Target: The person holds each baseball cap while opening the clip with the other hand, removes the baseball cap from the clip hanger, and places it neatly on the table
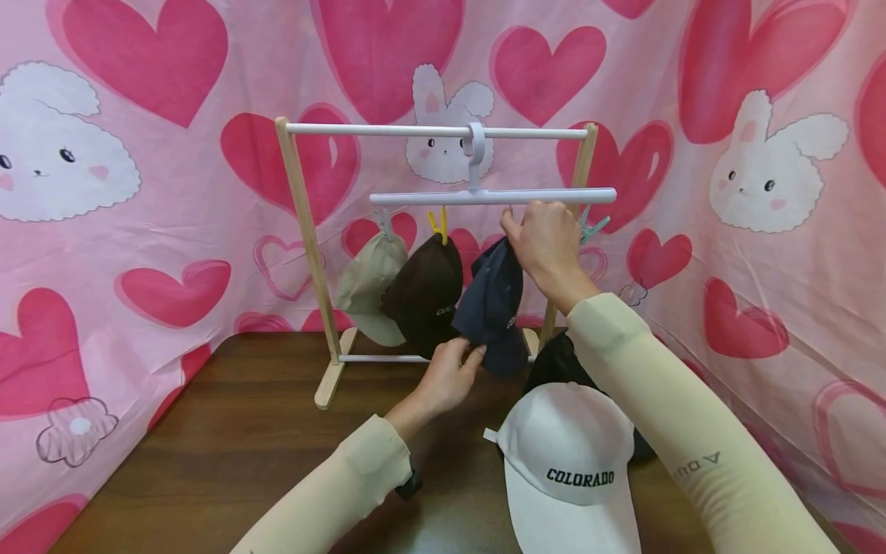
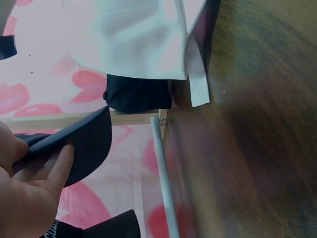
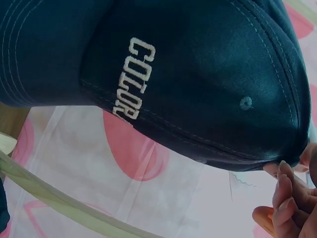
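A navy cap (image 1: 491, 296) hangs below the white hanger (image 1: 443, 198), its crown up and brim down. My right hand (image 1: 550, 242) pinches the crown's top just under the hanger bar. Seen from the right wrist, those fingers (image 3: 285, 198) are at the crown's edge beside a small orange piece (image 3: 262, 218), partly hidden by them. Lower down, my left hand (image 1: 446, 377) holds the cap's brim (image 2: 89, 153) between thumb and fingers. To the left, a beige cap (image 1: 374, 285) hangs from a grey clip (image 1: 384, 223) and a dark brown cap (image 1: 425, 296) from a yellow clip (image 1: 439, 223).
The hanger hooks over a white rod (image 1: 374, 130) on a wooden-legged rack (image 1: 304, 231). A teal clip (image 1: 594, 225) sits at its right end. A white COLORADO cap (image 1: 567, 446) lies on the brown table (image 1: 277, 431), with a black cap (image 1: 554, 362) behind it.
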`<state>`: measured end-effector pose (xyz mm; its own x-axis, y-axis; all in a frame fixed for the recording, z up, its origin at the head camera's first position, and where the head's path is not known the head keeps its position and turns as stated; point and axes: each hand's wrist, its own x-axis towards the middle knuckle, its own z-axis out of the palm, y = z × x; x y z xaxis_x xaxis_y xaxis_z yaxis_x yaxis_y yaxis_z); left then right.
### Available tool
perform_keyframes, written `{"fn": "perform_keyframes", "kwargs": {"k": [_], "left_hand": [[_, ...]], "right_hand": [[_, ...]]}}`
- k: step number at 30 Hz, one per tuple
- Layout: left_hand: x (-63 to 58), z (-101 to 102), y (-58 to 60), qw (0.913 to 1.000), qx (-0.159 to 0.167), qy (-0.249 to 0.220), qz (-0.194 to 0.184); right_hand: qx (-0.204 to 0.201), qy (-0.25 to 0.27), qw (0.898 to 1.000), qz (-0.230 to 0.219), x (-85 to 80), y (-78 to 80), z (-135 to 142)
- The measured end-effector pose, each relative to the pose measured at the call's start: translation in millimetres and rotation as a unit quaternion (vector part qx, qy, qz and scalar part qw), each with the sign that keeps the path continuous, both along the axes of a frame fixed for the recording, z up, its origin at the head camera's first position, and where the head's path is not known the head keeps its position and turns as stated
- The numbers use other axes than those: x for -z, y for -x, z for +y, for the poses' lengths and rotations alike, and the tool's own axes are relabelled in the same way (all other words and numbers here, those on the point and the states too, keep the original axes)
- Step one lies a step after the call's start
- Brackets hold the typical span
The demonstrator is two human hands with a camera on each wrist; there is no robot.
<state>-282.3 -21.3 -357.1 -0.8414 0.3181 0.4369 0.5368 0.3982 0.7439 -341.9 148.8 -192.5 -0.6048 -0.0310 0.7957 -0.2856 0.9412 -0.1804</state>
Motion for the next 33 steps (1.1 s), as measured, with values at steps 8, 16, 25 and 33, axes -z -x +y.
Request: {"fn": "perform_keyframes", "kwargs": {"k": [8,16,25,33], "left_hand": [[3.2,-3,2.2,0.997,-0.038,-0.052,0.043],[2.0,-6,5.4,0.9926,-0.062,-0.087,0.059],[2.3,-8,7.0,0.9914,-0.063,-0.102,0.051],[4.8,-9,9.5,0.9909,-0.062,-0.112,0.042]], "right_hand": [[-0.04,0.018,0.999,-0.018,-0.2,7.5,4],[-0.066,0.039,0.997,-0.027,3.9,15.2,7],[-0.092,0.03,0.995,-0.016,5.4,18.6,9],[-0.117,0.002,0.993,-0.005,-1.0,17.0,10]]}}
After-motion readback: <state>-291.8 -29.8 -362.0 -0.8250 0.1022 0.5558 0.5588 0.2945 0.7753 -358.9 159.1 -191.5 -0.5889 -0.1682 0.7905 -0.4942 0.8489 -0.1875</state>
